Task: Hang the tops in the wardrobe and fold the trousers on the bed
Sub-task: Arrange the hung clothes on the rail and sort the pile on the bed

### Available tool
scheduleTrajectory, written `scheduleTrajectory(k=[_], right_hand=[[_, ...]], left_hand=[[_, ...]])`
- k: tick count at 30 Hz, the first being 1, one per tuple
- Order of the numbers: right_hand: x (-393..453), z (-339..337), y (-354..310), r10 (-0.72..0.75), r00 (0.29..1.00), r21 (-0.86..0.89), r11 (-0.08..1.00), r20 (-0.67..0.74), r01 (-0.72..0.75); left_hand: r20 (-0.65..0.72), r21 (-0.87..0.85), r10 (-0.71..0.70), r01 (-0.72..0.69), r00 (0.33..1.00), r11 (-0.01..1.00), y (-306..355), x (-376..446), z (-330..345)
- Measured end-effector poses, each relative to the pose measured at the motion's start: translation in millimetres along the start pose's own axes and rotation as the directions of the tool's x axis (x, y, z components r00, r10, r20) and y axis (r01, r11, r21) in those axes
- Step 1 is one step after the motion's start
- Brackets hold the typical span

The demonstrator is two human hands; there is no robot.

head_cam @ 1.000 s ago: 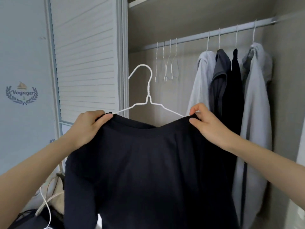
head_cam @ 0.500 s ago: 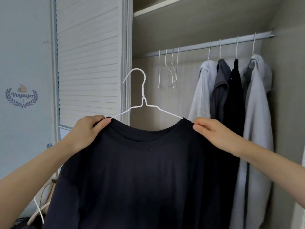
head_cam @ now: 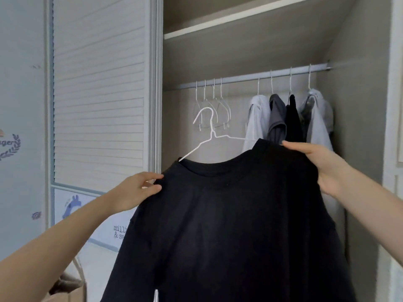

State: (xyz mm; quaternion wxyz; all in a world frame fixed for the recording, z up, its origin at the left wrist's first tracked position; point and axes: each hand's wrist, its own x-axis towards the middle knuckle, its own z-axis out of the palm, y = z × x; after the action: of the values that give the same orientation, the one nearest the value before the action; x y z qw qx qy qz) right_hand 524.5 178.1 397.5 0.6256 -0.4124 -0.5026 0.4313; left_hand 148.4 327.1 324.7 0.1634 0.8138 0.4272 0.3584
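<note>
A: Top (head_cam: 229, 225), one, black, on one white wire hanger (head_cam: 210, 136), held up in front of the open wardrobe (head_cam: 250, 46).

B: And the hands?

A: Left hand (head_cam: 133, 192) pinches the top's left shoulder between thumb and fingers. Right hand (head_cam: 316, 164) grips the right shoulder, fingers lying over the cloth.

B: Is the hook on the rail (head_cam: 250, 77)?

A: No. It sits below the rail, apart from it, with the hanger tilted, its left end lower.

B: What hangs on the rail?

A: Four bare hangers (head_cam: 212, 105) bunched at the left. To their right, four hung garments (head_cam: 290, 118), each on its own hanger: pale, dark grey, black, pale.

B: Anything else?

A: One slatted door (head_cam: 98, 94) on the left, and one shelf (head_cam: 239, 20) above the rail.
</note>
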Motion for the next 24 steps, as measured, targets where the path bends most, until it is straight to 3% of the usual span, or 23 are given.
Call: scheduleTrajectory(k=[5, 11, 14, 17, 21, 24], right_hand=[[-4, 20, -10, -0.001, 0.999, -0.032, 0.999, -0.044, -0.001], [20, 70, -3, -0.116, 0.972, -0.094, 0.991, -0.203, 0.099], [41, 91, -2, -0.162, 0.953, -0.105, 0.985, -0.258, 0.139], [64, 98, -3, -0.174, 0.945, -0.116, 0.982, -0.278, 0.147], [101, 99, -11, -0.251, 0.92, -0.165, 0.964, -0.302, 0.209], [133, 91, -21, -0.322, 0.885, -0.248, 0.937, -0.336, 0.246]], left_hand=[[0.261, -0.225, 0.122, -0.062, 0.958, 0.972, 46, 12, 39], [0.326, -0.48, 0.338, -0.153, 0.883, 0.864, 124, 15, 77], [0.242, -0.517, 0.377, -0.21, 0.894, 0.83, 154, 18, 107], [0.079, -0.391, 0.26, -0.21, 0.962, 0.896, 161, 28, 134], [-0.084, -0.233, 0.187, -0.202, 0.979, 0.951, 134, 54, 147], [-0.105, -0.185, 0.119, -0.137, 0.987, 0.973, 105, 80, 143]])
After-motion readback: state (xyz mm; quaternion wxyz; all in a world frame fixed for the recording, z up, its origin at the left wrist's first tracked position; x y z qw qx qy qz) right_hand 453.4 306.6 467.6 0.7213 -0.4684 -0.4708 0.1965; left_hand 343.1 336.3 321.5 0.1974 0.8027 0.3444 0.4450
